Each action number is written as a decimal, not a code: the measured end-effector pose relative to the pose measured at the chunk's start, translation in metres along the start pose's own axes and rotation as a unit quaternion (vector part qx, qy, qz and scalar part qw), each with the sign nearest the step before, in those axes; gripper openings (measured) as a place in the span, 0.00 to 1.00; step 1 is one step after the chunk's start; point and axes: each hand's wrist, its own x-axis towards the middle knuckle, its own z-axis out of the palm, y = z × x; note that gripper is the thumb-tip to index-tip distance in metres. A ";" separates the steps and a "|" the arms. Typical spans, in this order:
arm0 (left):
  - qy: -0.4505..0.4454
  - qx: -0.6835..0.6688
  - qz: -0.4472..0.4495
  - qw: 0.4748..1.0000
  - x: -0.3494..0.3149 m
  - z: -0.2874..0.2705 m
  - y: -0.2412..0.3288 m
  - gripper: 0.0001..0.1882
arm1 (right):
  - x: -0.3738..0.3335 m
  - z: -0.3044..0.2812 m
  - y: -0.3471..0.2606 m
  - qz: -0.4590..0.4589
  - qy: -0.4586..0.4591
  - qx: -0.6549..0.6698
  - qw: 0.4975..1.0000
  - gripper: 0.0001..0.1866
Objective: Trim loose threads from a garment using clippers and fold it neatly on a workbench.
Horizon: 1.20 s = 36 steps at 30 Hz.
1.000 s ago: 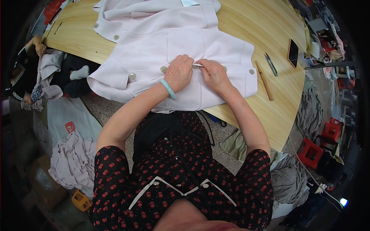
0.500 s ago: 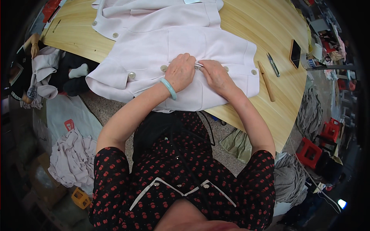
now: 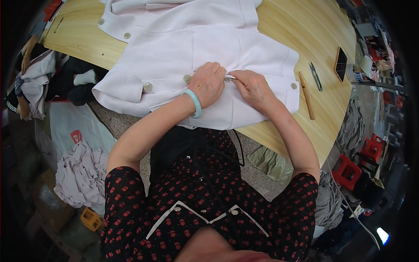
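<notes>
Both my left hand and right hand pinch the pale-pink jacket around a button that hard tugging could loosen.

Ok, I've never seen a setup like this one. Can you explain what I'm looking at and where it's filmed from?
There is no machine here, just a person's two bare hands. The camera sits on their head, looking down; its wide lens bends straight edges. A pale garment lies on a wooden table. The right hand pinches its buttoned front. The left hand rests on the cloth close beside it, fingertips mostly hidden. To the right lie a wooden stick, small snips and a phone.
</notes>
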 end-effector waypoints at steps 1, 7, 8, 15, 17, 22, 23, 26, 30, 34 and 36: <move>0.002 -0.004 0.005 1.000 0.000 0.000 -0.001 0.10 | 0.001 0.000 0.001 0.002 -0.003 0.001 1.000 0.07; -0.009 -0.041 0.011 0.999 0.001 -0.003 -0.004 0.10 | 0.001 0.001 0.009 -0.007 -0.001 0.027 1.000 0.08; -0.012 -0.044 0.010 0.999 0.001 -0.004 -0.004 0.10 | 0.004 -0.002 0.008 0.006 -0.022 0.034 0.999 0.08; 0.009 -0.040 -0.002 0.999 0.005 0.001 -0.004 0.10 | 0.011 -0.012 0.012 0.044 -0.100 0.020 0.994 0.09; 0.010 -0.023 -0.006 1.000 0.005 0.003 -0.003 0.10 | 0.008 -0.007 0.013 0.020 -0.081 0.023 0.996 0.09; 0.015 -0.006 -0.026 1.000 0.003 0.005 0.000 0.09 | 0.005 -0.006 0.004 0.012 -0.066 0.024 0.997 0.09; 0.017 -0.006 -0.026 0.999 0.002 0.005 -0.001 0.09 | 0.004 -0.007 0.004 0.017 -0.071 0.013 0.997 0.10; 0.013 -0.003 -0.020 1.000 0.002 0.004 -0.002 0.09 | 0.004 -0.007 0.003 0.021 -0.075 0.002 0.997 0.11; 0.023 -0.014 -0.002 1.000 0.002 0.004 -0.004 0.08 | 0.007 -0.010 0.001 0.030 -0.096 -0.007 0.995 0.11; 0.028 -0.030 0.009 0.999 0.002 0.002 -0.004 0.08 | 0.007 -0.007 0.006 0.027 -0.091 -0.004 0.995 0.11; 0.030 -0.032 0.013 0.999 0.003 0.004 -0.005 0.08 | 0.008 -0.006 0.007 0.030 -0.097 -0.012 0.995 0.10</move>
